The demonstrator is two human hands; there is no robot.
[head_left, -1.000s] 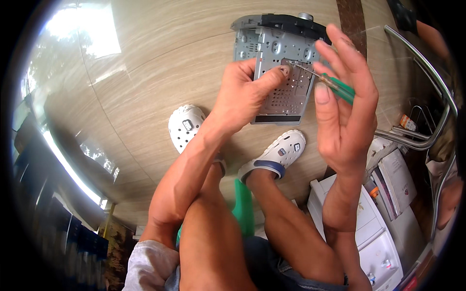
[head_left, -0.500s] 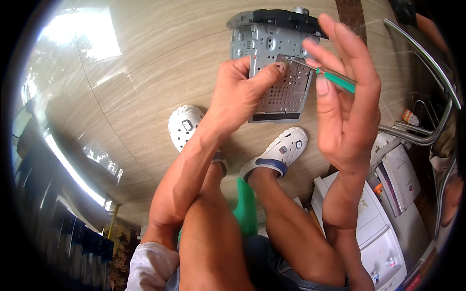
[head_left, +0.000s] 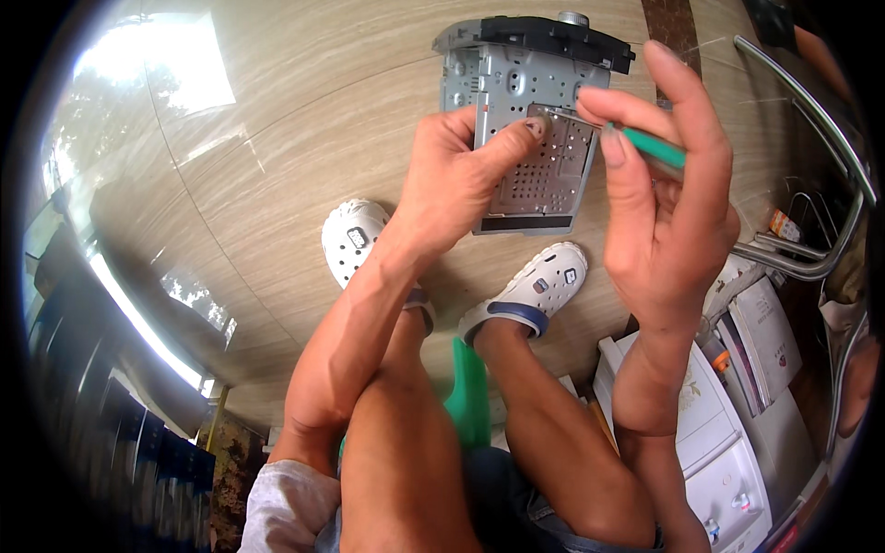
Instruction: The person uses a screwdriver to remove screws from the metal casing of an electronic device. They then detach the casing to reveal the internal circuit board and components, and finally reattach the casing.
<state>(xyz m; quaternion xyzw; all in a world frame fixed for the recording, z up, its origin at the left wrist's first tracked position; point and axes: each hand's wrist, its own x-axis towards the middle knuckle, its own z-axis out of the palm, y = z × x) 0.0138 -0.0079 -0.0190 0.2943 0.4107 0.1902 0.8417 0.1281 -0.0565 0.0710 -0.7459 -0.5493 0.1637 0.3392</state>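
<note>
In front of me is a car stereo [head_left: 544, 189], a grey perforated metal box with a curved black front panel and a round knob on its far side. My left hand [head_left: 456, 175] is closed on its left edge, the thumb pressed on the perforated face. Between thumb and forefinger, my right hand [head_left: 668, 194] pinches a screwdriver [head_left: 653, 146] with a green and clear handle; the other fingers are raised. Its thin shaft points left to the metal face beside my left thumb. The exact spot of the tip is hard to make out.
My feet, in white clogs [head_left: 544, 286], rest on the glossy tiled floor [head_left: 267, 184] below the stereo. A green seat [head_left: 470, 396] shows between my legs. To the right stand a white drawer unit [head_left: 682, 424] and a bent metal tube frame [head_left: 811, 111].
My right hand has shifted slightly right and its raised fingers have moved, the forefinger now lower along the screwdriver. The green handle has turned a little. My left hand and the stereo stay nearly still.
</note>
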